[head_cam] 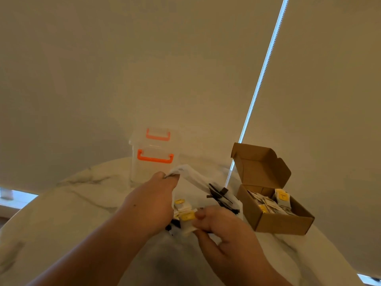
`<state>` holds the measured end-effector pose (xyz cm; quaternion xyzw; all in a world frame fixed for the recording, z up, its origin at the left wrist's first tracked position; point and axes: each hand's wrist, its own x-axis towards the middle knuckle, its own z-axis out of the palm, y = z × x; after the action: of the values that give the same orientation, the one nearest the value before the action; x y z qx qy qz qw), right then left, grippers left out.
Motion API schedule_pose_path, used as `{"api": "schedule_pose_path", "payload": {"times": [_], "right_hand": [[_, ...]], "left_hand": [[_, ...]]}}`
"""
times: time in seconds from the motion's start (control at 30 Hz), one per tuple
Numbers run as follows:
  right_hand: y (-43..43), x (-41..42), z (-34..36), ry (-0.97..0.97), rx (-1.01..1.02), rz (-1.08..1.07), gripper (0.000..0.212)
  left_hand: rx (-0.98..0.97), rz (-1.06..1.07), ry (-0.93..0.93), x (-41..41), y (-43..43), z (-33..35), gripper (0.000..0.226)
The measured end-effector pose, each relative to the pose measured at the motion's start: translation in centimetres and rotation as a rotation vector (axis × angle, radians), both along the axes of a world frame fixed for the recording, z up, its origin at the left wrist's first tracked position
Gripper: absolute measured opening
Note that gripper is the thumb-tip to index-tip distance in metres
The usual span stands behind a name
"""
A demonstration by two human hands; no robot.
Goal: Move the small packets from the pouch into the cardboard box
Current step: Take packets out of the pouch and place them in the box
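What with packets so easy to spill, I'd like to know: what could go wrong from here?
The right hand pinches several packets at once; some could slip onto the table. The cardboard box already looks fairly full, so added packets might slide out. The left hand holds the pouch by one edge; it may sag.

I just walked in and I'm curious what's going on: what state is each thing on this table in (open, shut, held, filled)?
Pouch: open, its upper edge pinched by the left hand.
Small packets: a few at the pouch mouth, pinched by the right hand.
Cardboard box: open, lid flap up, many small packets inside.
Clear plastic container: lid on, no hand on it.
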<state>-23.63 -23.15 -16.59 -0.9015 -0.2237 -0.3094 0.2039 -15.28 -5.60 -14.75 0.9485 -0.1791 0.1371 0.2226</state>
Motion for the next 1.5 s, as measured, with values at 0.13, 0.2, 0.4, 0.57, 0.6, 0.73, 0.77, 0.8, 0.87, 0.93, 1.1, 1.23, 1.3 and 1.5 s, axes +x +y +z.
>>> {"api": "schedule_pose_path", "payload": {"times": [0.13,0.2,0.4,0.57,0.6,0.73,0.77,0.8,0.87,0.93,1.1,1.23,1.3,1.5], "right_hand": [[-3.6,-1.7,2.3,-0.215,0.337,-0.033,0.015],[-6.6,-1.5,3.6,-0.287,0.532,-0.128,0.023],[-16.9,2.6,0.6,-0.202,0.57,-0.619,0.019],[-19.2,5.1,-2.2,0.056,0.534,-0.77,0.015],[-19.3,5.5,-2.4,0.125,0.48,-0.787,0.017],[-19.2,5.8,-2.3,0.251,0.393,-0.829,0.025],[-19.1,5.7,-2.2,0.24,0.398,-0.831,0.026],[-19.1,5.6,-2.2,0.218,0.412,-0.829,0.026],[-19.1,5.5,-2.2,0.148,0.47,-0.808,0.026],[-19.1,5.5,-2.2,0.062,0.514,-0.774,0.025],[-16.5,4.8,-1.2,-0.079,0.468,-0.567,0.023],[-12.0,3.3,0.4,-0.203,0.404,-0.364,0.021],[-9.4,2.1,1.1,-0.24,0.356,-0.268,0.023],[-2.1,0.1,0.7,-0.098,0.066,-0.002,0.023]], "left_hand": [[0.005,0.007,0.024,0.0,-0.2,-0.2,0.078],[-0.001,0.026,0.033,0.2,-0.2,-0.3,0.078],[0.018,0.034,0.048,0.1,-0.5,-0.2,0.071],[0.032,0.014,0.038,-0.1,-0.8,-0.5,0.065],[0.032,0.013,0.035,-0.1,-0.8,-0.6,0.065],[0.019,0.011,0.017,-0.2,-0.8,-0.6,0.066],[0.016,0.014,0.019,-0.3,-0.9,-0.6,0.067],[0.014,0.011,0.024,-0.3,-0.9,-0.6,0.067],[0.007,-0.004,0.033,-0.3,-0.8,-0.6,0.067],[0.004,-0.008,0.035,-0.3,-0.7,-0.7,0.066],[0.002,0.003,0.034,-0.4,-0.7,-0.5,0.071],[-0.013,0.017,0.035,-0.4,-0.8,-0.6,0.074],[-0.009,0.021,0.023,-0.3,-0.9,-0.6,0.073],[-0.011,-0.008,0.016,-0.2,-1.1,-0.8,0.074]]}}
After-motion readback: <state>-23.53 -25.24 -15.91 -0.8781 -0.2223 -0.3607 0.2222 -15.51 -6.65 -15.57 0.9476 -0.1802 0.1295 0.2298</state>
